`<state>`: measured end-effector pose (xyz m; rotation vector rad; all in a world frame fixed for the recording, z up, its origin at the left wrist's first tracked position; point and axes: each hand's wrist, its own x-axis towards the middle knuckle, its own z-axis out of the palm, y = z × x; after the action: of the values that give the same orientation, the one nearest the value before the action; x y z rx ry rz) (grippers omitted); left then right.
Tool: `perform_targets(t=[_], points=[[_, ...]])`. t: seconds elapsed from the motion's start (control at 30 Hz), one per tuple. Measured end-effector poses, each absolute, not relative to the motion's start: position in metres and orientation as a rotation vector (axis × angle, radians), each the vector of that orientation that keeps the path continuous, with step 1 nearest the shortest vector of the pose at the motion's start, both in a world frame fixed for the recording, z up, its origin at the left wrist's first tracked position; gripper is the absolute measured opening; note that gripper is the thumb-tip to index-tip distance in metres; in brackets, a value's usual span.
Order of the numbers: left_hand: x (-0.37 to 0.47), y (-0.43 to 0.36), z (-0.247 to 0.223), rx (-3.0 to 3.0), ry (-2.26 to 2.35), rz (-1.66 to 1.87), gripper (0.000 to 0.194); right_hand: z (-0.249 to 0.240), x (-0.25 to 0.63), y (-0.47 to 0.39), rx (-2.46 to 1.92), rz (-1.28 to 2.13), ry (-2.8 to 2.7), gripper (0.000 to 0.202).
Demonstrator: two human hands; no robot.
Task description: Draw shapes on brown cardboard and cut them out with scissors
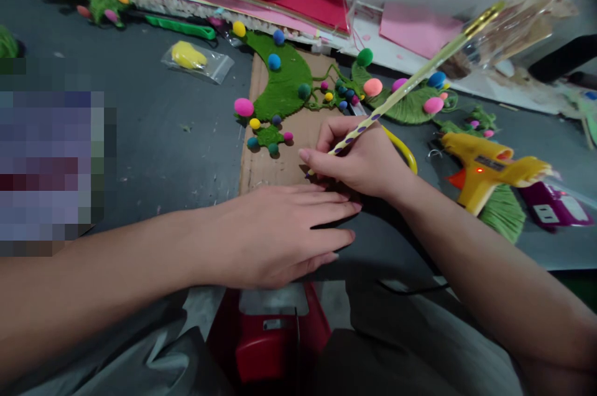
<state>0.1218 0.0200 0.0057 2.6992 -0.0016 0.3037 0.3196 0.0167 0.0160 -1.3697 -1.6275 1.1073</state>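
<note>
Your right hand (368, 163) pinches the dotted pencil (401, 91), tip down at the cardboard (261, 172); your left hand (280, 231) lies palm down, fingers slightly spread, over its near edge. If that palm presses unevenly, the cardboard could skew and spoil a line. The glue gun (485, 166), its light lit, may be hot; your right forearm, nearby, could brush it.

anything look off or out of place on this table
Perhaps the yellow glue gun: it lies loose on its side, right by a green yarn piece, with its red light lit, so possibly hot. Nothing looks spilled or broken.
</note>
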Motion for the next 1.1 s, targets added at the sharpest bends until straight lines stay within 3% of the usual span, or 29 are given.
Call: perform_targets(t=[1.1], points=[[0.120,0.010,-0.002,2.674,-0.020,0.331,0.043,0.017,0.321,0.020,-1.376,1.063,-1.707,0.026]])
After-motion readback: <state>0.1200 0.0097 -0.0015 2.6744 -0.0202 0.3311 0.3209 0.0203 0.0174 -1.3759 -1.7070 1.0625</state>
